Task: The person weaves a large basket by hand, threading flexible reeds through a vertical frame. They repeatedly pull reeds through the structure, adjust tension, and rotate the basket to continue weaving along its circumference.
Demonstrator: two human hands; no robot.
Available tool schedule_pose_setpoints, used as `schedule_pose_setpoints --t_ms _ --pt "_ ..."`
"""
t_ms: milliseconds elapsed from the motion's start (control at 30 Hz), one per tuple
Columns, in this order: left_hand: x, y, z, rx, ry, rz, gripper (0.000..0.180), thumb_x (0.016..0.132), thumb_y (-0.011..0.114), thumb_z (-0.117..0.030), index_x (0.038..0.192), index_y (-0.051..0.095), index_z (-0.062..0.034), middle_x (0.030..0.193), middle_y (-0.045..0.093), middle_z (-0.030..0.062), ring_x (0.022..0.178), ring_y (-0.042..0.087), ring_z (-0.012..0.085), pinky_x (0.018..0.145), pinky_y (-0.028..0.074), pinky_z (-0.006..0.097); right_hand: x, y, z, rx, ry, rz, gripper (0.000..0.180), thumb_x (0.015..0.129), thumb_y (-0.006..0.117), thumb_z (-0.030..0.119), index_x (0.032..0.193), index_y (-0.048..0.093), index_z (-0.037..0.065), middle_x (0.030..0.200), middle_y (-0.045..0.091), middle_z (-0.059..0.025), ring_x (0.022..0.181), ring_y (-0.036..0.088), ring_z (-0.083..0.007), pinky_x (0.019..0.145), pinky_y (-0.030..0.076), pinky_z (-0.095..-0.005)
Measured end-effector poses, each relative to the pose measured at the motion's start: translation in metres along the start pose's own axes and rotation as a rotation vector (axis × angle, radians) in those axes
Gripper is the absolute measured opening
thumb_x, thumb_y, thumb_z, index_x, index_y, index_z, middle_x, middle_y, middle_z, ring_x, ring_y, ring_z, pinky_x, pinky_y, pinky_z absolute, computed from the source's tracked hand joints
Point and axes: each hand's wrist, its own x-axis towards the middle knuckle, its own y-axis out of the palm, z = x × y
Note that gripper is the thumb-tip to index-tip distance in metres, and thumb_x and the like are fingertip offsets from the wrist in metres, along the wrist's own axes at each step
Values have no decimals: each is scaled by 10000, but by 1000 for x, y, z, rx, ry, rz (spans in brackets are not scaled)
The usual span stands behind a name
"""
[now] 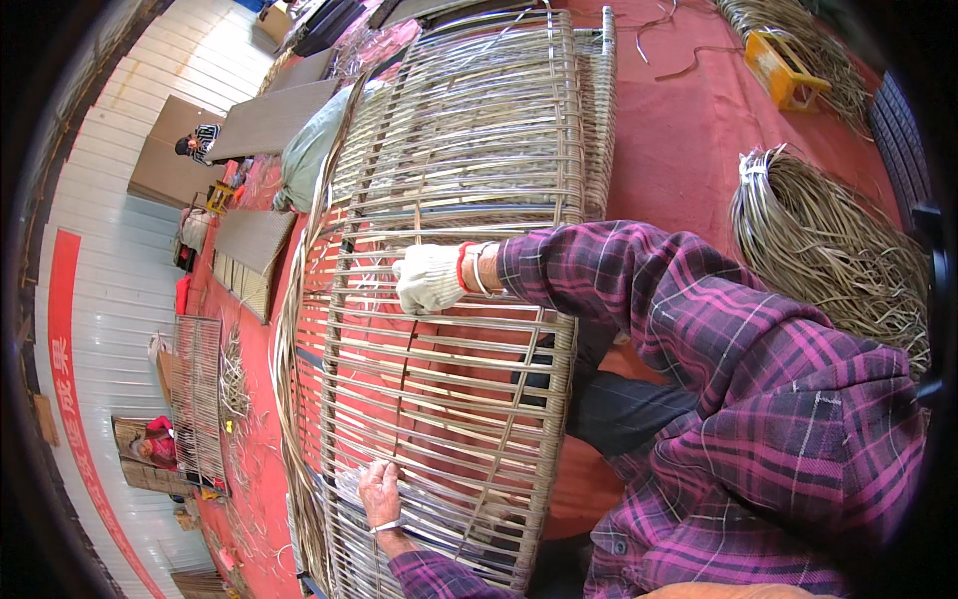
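Observation:
A large woven panel frame (439,399) of grey-brown rattan-like strands spreads before me, its slats loosely spaced around my hands. My right hand (431,278), in a white knit glove with a red cuff, is closed over the slats near the middle. What its fingers hold is hidden. A thin dark strand (405,384) crosses the slats from just below the glove toward my left hand (379,492). That hand is bare, with a pale band at the wrist, and its fingers pinch by the strand's end. Long loose strands (289,369) hang along the panel's far edge.
A thick bundle of strands (818,230) lies at the right on the red floor covering (669,130). A yellow stool-like frame (783,70) stands beyond it. Farther off are grey woven panels (269,120), a pale green sack (309,155) and a person in red (157,444) beside another frame.

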Motion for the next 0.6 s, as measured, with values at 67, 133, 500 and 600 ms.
schedule_pose_setpoints --t_ms 67,133,500,600 --pt "-2 8 -5 -14 -53 -70 104 871 605 -109 801 623 -34 787 606 101 813 556 283 732 435 394 -3 2 0 -26 -36 -32 55 629 646 208 629 686 170 654 630 -91 662 622 -326 570 484 -448" --pt "-3 21 -12 283 33 -264 70 854 607 -104 821 629 -47 827 620 101 851 564 304 737 436 411 -8 4 2 -62 -73 -126 52 630 646 230 622 672 186 697 638 -74 682 627 -318 599 496 -454" --pt "1 20 -13 524 108 -328 84 795 580 -5 849 644 -21 911 654 125 953 567 348 908 447 427 -38 -27 -48 -82 199 -226 266 845 609 107 1109 636 99 1097 639 -117 1012 601 -314 907 481 -431" --pt "4 17 -10 511 107 -299 63 789 581 -9 818 636 -15 876 646 143 939 568 352 899 443 417 -38 -31 -65 -75 332 -202 289 820 576 84 1099 649 103 1068 636 -130 1000 627 -344 825 530 -431"
